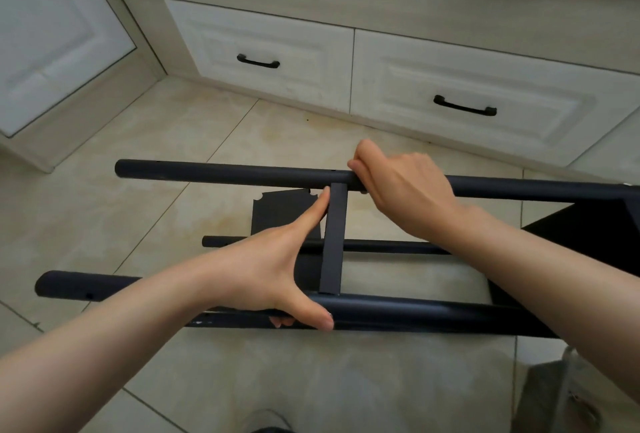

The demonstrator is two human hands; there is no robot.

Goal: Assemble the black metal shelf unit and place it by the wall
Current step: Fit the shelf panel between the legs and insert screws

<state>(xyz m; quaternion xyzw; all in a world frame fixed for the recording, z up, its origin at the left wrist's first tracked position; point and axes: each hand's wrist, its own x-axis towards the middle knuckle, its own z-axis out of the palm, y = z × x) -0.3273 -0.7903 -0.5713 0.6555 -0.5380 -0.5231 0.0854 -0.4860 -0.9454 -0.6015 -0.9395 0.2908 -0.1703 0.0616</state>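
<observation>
The black metal shelf frame lies on its side over the tiled floor. Its far tube (225, 174) runs left to right, and the near tube (415, 308) runs parallel below it. A flat black crossbar (334, 238) spans between them. My right hand (398, 183) curls over the far tube just right of the crossbar's top end. My left hand (277, 269) has its thumb over the near tube and fingertips showing beneath it, while its index finger stretches up along the crossbar's left edge. A third tube (381, 246) and a black shelf panel (277, 214) lie lower, partly hidden.
White drawers with black handles (258, 61) line the bed base ahead. A white cabinet door (52, 34) stands at the left. Another black panel (588, 235) of the frame fills the right side. A foot in a slipper (266, 422) shows at the bottom edge.
</observation>
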